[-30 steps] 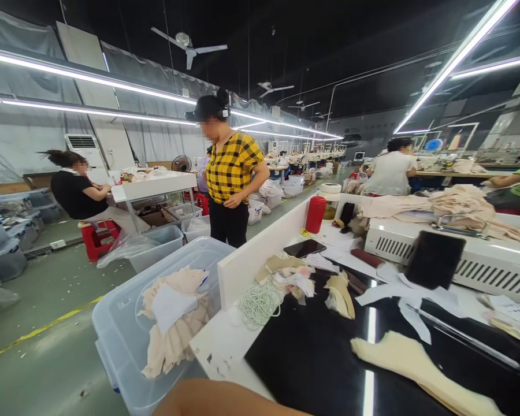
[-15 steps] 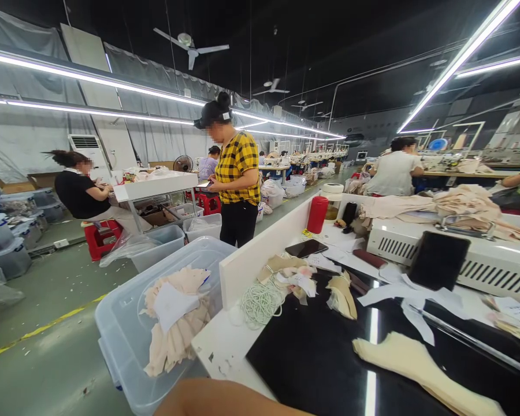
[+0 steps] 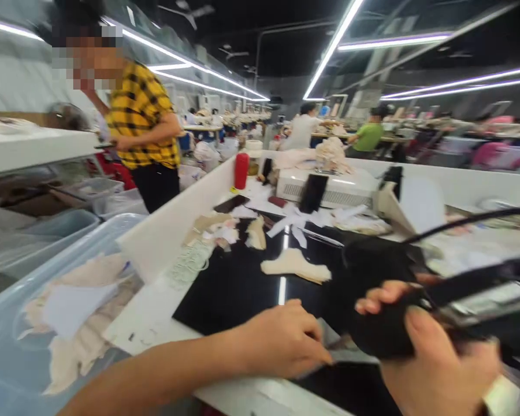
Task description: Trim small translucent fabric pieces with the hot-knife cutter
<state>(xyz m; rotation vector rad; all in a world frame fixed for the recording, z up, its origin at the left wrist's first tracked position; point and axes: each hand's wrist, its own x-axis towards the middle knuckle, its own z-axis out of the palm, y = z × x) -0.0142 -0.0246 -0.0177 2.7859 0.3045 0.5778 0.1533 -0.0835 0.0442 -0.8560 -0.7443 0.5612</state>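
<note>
My left hand (image 3: 281, 341) reaches across the table's near edge, with its fingers curled down and pressed together. A greyish see-through piece (image 3: 329, 334) shows beside its fingertips; I cannot tell whether they pinch it. At the right, my right hand (image 3: 437, 364) is closed round a black rounded object (image 3: 381, 323), thumb on the near side and fingers over the far side. Blur hides what kind of object it is. A cream fabric piece (image 3: 294, 264) lies on the black board (image 3: 234, 294), beyond my left hand.
A blue plastic bin (image 3: 8, 329) with beige fabric stands left of the table's white side panel (image 3: 156, 237). Green cord (image 3: 190, 263), scraps, a phone (image 3: 231, 203) and a red thread cone (image 3: 241, 171) lie farther back. A person in a checked shirt (image 3: 143, 115) stands behind the bin.
The view has swung right and moved in closer to the table. Both hands now show, the right one gripping the black object; before, only a bare arm showed at the bottom.
</note>
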